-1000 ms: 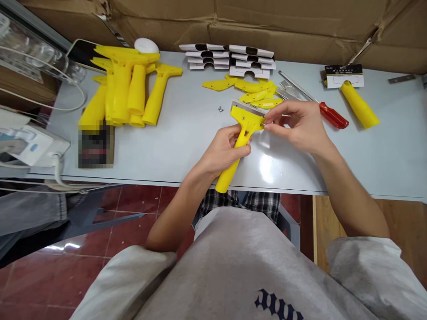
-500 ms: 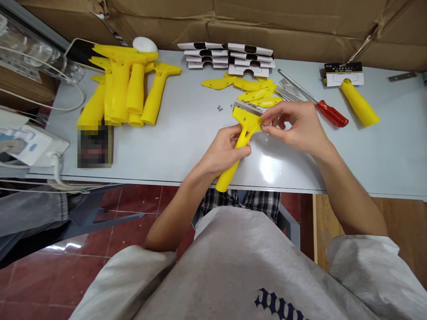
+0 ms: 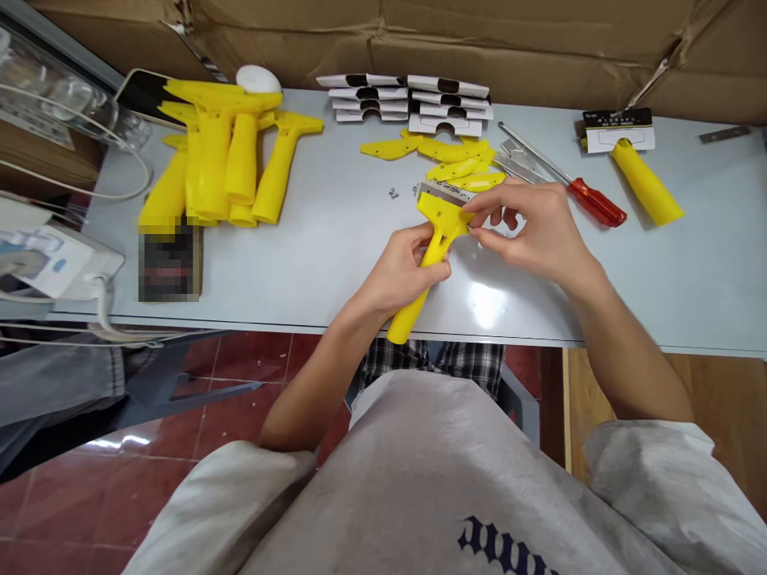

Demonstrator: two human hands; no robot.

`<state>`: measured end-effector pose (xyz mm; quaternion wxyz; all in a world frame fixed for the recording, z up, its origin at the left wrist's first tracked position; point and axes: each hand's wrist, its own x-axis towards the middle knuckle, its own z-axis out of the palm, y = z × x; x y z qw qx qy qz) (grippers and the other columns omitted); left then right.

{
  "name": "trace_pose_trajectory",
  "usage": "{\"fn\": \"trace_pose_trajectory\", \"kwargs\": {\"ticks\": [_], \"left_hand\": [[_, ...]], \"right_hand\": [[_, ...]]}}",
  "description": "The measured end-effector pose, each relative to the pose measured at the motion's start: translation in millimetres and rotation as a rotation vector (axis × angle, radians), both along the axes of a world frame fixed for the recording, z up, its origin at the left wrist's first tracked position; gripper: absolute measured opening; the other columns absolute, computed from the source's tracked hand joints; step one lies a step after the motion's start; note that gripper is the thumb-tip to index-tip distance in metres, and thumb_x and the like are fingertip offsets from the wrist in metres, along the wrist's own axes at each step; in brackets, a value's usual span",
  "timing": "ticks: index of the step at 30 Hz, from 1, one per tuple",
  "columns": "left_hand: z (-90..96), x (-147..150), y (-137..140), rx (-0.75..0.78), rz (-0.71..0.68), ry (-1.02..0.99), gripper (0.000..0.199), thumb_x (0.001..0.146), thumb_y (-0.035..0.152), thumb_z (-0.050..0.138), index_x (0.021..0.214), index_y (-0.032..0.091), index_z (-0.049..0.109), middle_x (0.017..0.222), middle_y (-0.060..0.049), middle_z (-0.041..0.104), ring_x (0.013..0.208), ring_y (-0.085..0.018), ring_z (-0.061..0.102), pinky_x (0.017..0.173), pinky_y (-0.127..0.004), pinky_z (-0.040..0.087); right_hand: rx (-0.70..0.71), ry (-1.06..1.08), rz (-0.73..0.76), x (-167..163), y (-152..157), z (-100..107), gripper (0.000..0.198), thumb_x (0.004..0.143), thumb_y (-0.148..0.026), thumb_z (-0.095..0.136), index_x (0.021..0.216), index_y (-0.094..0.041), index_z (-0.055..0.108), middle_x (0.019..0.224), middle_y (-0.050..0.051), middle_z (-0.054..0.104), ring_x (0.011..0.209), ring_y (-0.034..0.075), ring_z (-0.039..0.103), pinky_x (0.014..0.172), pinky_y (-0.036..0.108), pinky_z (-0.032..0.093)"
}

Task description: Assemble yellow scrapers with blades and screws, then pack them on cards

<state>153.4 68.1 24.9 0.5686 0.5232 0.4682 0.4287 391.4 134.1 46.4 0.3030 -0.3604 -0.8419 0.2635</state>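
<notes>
While the left hand is wrapped around the yellow scraper, the right hand works its fingertips at the head's right corner.

Pale print on the black-and-white card, round the packaged scraper at right, is too small to read; dark ornate lettering on the light shirt is cut off at the lower edge. Above the table, before the person, the held scraper tilts, metal blade away, handle towards the near edge. Left thumb crosses the upper handle; the other fingers curl behind. Right thumb and forefinger nearly meet; whether they clamp a small part, I cannot tell. Behind the folded white cards stands brown cardboard, whatever it encloses hidden.
</notes>
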Motion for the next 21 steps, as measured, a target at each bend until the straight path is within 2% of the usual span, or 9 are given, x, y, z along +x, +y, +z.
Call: {"fn": "trace_pose_trajectory", "kwargs": {"ticks": [12, 21], "left_hand": [[0.9, 1.0, 0.4, -0.01, -0.008, -0.034, 0.022, 0.064, 0.021, 0.077, 0.085, 0.022, 0.071, 0.087, 0.002, 0.066, 0.086, -0.018, 0.059, 0.083, -0.034, 0.051], [4.2, 2.1, 0.0, -0.027, 0.006, -0.038, 0.02, 0.064, 0.021, 0.077, 0.082, 0.023, 0.07, 0.086, 0.001, 0.067, 0.087, -0.019, 0.061, 0.085, -0.034, 0.054]], "right_hand": [[-0.035, 0.038, -0.028, -0.7, 0.7, -1.4, 0.036, 0.094, -0.021, 0.078, 0.128, -0.019, 0.09, 0.104, 0.004, 0.08, 0.087, 0.01, 0.063, 0.086, 0.026, 0.054], [-0.099, 0.027, -0.05, -1.7, 0.4, 0.5, 0.036, 0.093, -0.031, 0.081, 0.126, -0.02, 0.09, 0.103, 0.004, 0.08, 0.088, 0.012, 0.063, 0.086, 0.027, 0.056]]}}
